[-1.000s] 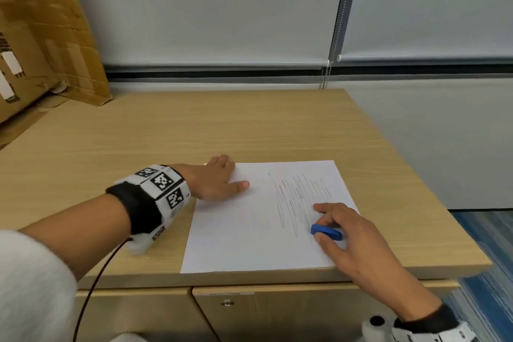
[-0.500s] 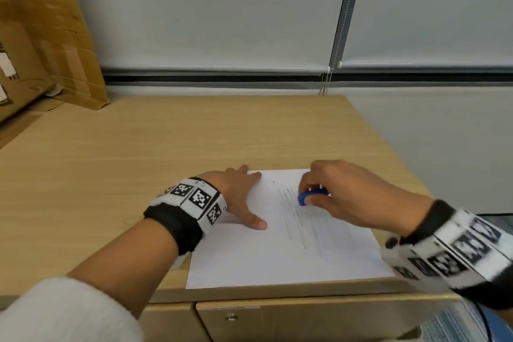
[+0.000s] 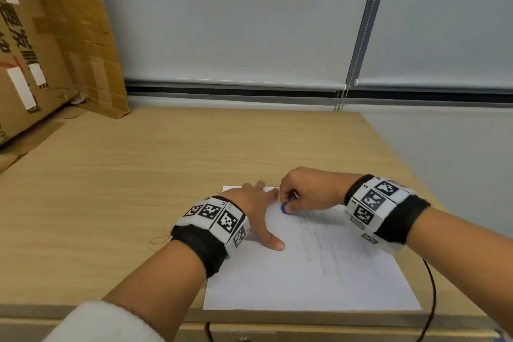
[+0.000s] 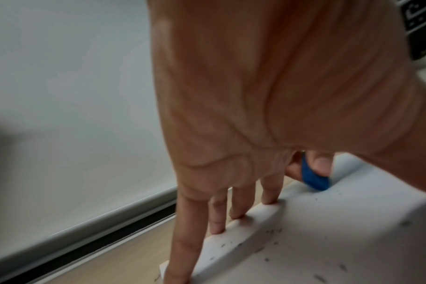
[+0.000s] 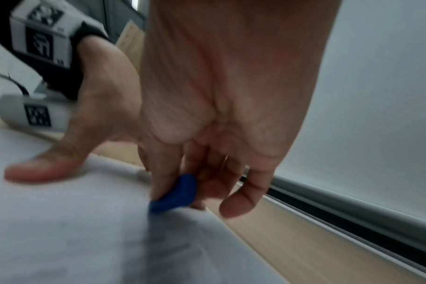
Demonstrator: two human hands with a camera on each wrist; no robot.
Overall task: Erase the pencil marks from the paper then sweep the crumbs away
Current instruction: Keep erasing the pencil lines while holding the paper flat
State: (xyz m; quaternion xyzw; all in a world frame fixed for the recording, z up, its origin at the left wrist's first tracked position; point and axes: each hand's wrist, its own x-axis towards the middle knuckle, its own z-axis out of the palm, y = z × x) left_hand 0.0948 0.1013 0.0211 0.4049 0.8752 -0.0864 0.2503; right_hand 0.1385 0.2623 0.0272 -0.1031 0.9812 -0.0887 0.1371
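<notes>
Right, we're in the erasing step, and it's well short of done. The right hand (image 3: 308, 191) pinches a small blue eraser (image 3: 286, 207) between thumb and fingers, its grip tight, the eraser's lower edge pressed onto the paper (image 3: 277, 280) near the far edge. The left hand (image 3: 255, 208) lies flat with fingers spread, grip wide open, pinning the sheet to the counter (image 3: 138, 175); in the left wrist view the fingertips (image 4: 218, 228) sit right along the paper's far edge.

Pencil marks (image 3: 319, 247) run as thin grey strokes down the sheet's right half, nearer the person than the eraser, so most of the rubbing looks to lie ahead. Next move, I'd say: short firm strokes worked along those lines, with the left hand holding the sheet taut.

Materials: the eraser is a rounded, matte, rubbery wedge. The paper is a thin white sheet, smooth, likely to wrinkle under a hard push. Dark crumbs (image 4: 268, 247) speckle it already, fine and loose. The counter is pale wood-grain, flat and slick.
</notes>
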